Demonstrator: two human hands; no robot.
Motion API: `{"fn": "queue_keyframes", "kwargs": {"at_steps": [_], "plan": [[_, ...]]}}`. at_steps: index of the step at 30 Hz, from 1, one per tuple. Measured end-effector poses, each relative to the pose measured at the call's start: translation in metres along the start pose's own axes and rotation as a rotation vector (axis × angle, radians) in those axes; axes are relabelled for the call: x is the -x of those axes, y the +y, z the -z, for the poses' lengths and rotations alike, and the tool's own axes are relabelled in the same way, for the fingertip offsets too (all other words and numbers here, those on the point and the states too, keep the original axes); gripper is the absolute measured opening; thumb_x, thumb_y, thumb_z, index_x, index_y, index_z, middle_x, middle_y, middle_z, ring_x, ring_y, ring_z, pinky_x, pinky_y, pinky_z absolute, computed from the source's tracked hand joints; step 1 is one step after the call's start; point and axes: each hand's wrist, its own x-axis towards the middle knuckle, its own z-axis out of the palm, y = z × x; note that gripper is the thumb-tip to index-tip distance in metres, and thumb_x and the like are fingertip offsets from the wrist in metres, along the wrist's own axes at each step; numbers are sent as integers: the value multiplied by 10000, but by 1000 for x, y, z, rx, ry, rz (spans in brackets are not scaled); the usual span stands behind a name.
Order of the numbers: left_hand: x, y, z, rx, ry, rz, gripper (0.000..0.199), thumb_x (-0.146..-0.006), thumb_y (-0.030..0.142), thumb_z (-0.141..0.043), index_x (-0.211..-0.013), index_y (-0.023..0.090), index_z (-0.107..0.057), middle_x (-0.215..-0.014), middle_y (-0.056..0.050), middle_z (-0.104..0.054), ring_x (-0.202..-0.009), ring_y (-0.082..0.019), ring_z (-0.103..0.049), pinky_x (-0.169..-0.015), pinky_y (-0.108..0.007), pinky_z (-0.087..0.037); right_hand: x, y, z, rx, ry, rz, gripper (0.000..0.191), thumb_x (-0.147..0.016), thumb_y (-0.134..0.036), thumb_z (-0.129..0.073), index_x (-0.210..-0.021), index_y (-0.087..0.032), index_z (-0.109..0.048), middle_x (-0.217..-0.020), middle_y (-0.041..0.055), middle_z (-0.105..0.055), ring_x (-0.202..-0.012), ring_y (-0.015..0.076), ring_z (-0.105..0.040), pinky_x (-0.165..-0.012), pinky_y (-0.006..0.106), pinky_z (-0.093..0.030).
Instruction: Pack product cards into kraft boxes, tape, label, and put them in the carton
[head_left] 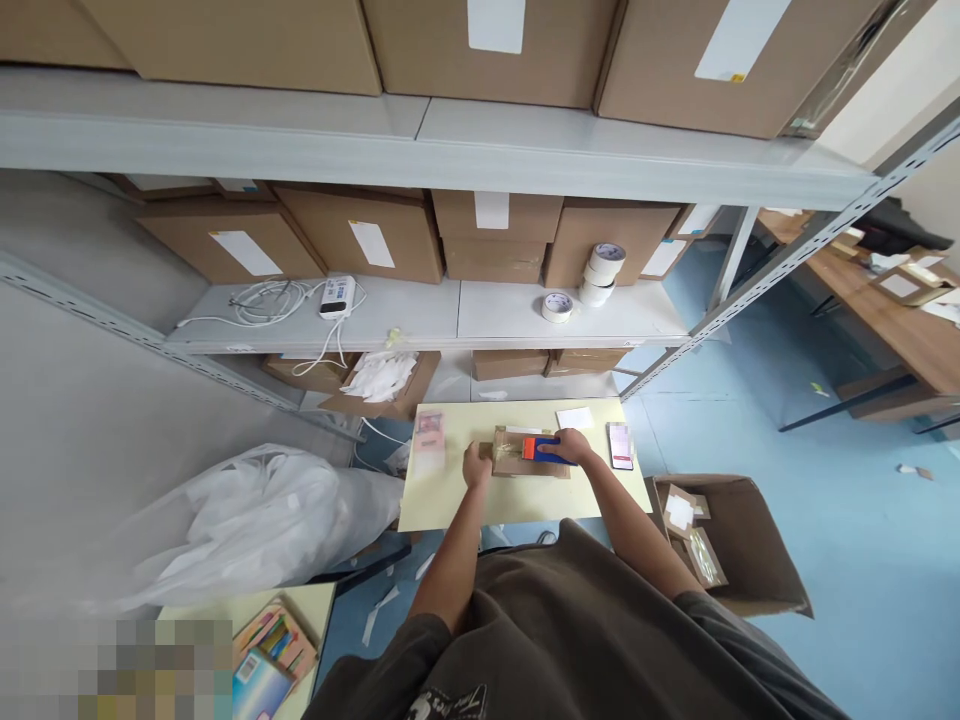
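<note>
A small cardboard box (511, 464) lies on the pale yellow table in front of me, with shiny tape across its top. My right hand (570, 446) is closed around a blue tape dispenser with an orange end (531, 448), which rests over the top of the box. At the box's left end, my left hand (476, 466) grips the edge, with its fingers partly hidden. A phone (620, 446) and a white label sheet (574, 418) lie to the right of the box. On the left is a pink packet (430, 432).
Behind the table (450, 510) stands a grey shelf (405, 300) with cartons, tape rolls (556, 307) and a power strip (337, 297). An open carton (750, 530) holding small boxes is at the right. A large white plastic bag (292, 510) bulges at the left.
</note>
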Motion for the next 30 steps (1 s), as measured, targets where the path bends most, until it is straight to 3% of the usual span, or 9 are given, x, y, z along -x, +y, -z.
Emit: {"fn": "queue_keyframes", "kwargs": {"at_steps": [2, 4, 6, 8, 11, 15, 25, 28, 30], "plan": [[-6, 12, 2, -145, -129, -205, 753, -699, 238, -832, -1422, 232, -624, -1573, -156, -539, -1473, -334, -481, -1185, -380, -405, 1, -3, 1, 6, -9, -5, 624, -790, -808, -701, -861, -193, -781, -917, 132, -774, -812, 263, -699, -622, 302, -420], [-14, 23, 1, -365, -382, -346, 1000, -625, 248, -907, -1544, 253, -514, -1708, -139, -351, -1557, -360, -355, -1229, -403, -361, 0, -7, 2, 24, -30, -10, 622, -795, -799, -706, -905, -192, -789, -940, 130, -781, -836, 262, -709, -637, 294, -431], [-23, 29, 0, -582, -585, -346, 1208, -564, 294, -966, -1626, 262, -389, -1772, -138, -175, -1575, -391, -311, -1229, -441, -362, 0, -11, 3, 49, -52, -17, 631, -804, -792, -703, -961, -187, -791, -985, 130, -786, -874, 260, -717, -659, 285, -446], [-32, 29, -1, -696, -664, -303, 1269, -587, 349, -973, -1660, 265, -301, -1787, -148, -74, -1550, -397, -357, -1209, -473, -384, -1, -15, 5, 77, -65, -32, 645, -812, -786, -700, -1008, -177, -786, -1043, 137, -784, -918, 263, -720, -680, 279, -458], [-39, 21, -2, -681, -665, -297, 1192, -683, 390, -927, -1668, 313, -261, -1794, -113, -47, -1536, -367, -387, -1201, -507, -386, 0, -15, 9, 96, -89, -46, 653, -815, -773, -711, -1050, -167, -777, -1082, 145, -778, -947, 266, -720, -691, 276, -466], [-43, 14, -3, -605, -658, -314, 1232, -624, 412, -954, -1665, 306, -305, -1794, -96, -66, -1574, -366, -326, -1238, -480, -354, 3, 1, 19, 98, -102, -24, 652, -821, -761, -718, -1054, -155, -775, -1084, 154, -774, -952, 272, -717, -686, 279, -462], [-49, 12, -5, -566, -667, -391, 1256, -623, 563, -921, -1666, 198, -324, -1775, -152, -135, -1609, -407, -206, -1276, -436, -276, 43, 132, 57, 103, -23, -156, 535, -872, -624, -776, -913, -91, -751, -1014, 189, -754, -926, 261, -679, -760, 309, -456], [-50, 14, -7, -586, -657, -373, 1272, -604, 551, -934, -1658, 175, -329, -1767, -173, -144, -1613, -406, -191, -1285, -449, -255, 49, 153, 60, 80, -13, -211, 517, -876, -569, -788, -851, -62, -694, -1016, 179, -738, -970, 238, -669, -793, 281, -435], [-49, 16, -8, -605, -650, -355, 1278, -589, 539, -947, -1649, 164, -341, -1762, -187, -149, -1618, -407, -174, -1293, -458, -234, 46, 150, 54, 75, 3, -244, 545, -862, -560, -796, -863, -30, -670, -1035, 199, -735, -994, 235, -667, -798, 276, -429]]}}
